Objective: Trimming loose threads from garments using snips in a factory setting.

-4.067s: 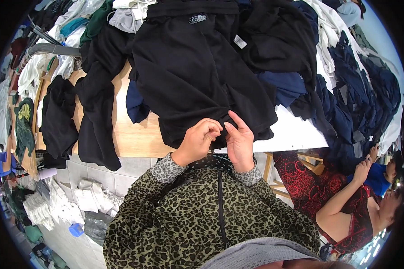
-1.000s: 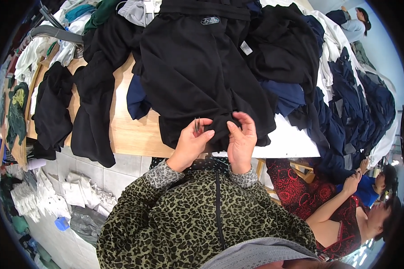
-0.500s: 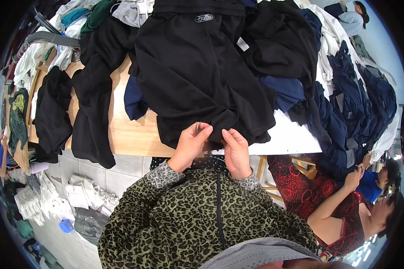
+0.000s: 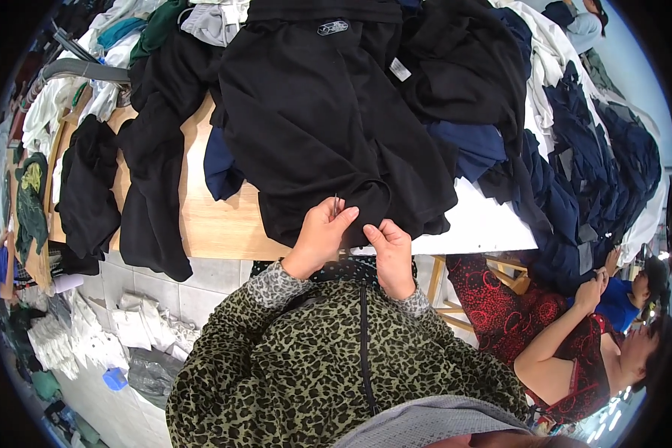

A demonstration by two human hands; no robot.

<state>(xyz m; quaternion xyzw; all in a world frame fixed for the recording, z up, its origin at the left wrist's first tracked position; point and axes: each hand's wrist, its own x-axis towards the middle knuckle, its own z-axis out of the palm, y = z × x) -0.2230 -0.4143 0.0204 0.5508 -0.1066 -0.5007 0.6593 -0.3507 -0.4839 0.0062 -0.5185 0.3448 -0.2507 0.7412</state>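
Observation:
A black garment (image 4: 299, 97), which looks like a pair of pants with a broad band at its far end and a small pale print, lies spread before me on the table. My left hand (image 4: 322, 233) pinches its near edge between thumb and fingers. A thin pointed metal tool (image 4: 336, 203), perhaps thread snips, pokes up from that hand; the rest of it is hidden. Close beside it, my right hand (image 4: 393, 257) is closed, thumb against fingers, on the same near edge. The cloth between the hands is bunched, and the fingertips partly cover it.
More black garments (image 4: 463, 67) and navy cloth (image 4: 467, 149) lie to the right. Black pieces (image 4: 153, 179) hang over the wooden tabletop (image 4: 216, 228) at left. A person in a red-patterned outfit (image 4: 493, 313) sits close on my right. White bundles (image 4: 145, 321) lie on the floor.
My right hand has lowered slightly toward me, while my left hand has turned a little and the metal tip points more upright. The garment stays in nearly the same place.

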